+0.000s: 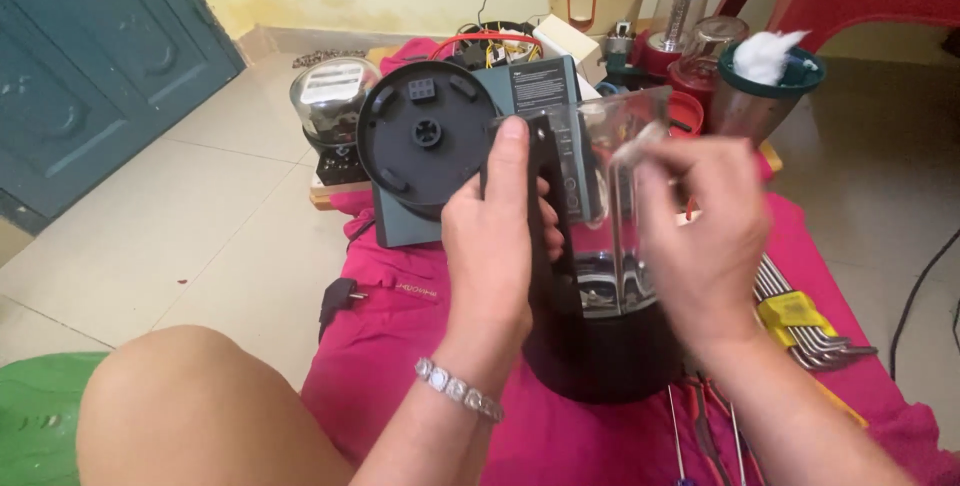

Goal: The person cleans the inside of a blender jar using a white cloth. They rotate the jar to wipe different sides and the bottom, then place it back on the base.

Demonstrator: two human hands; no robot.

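Blender jar (612, 246) stands near me on the pink cloth (560, 436), my left hand (497, 231) wrapped round its black handle (548, 196), right hand (700, 236) fingers curled against its clear wall.

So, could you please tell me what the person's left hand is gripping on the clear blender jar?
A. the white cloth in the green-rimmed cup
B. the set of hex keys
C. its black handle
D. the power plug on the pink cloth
C: the left hand is wrapped around the black handle of the clear blender jar, thumb up along it, while the right hand is at the jar's other side.
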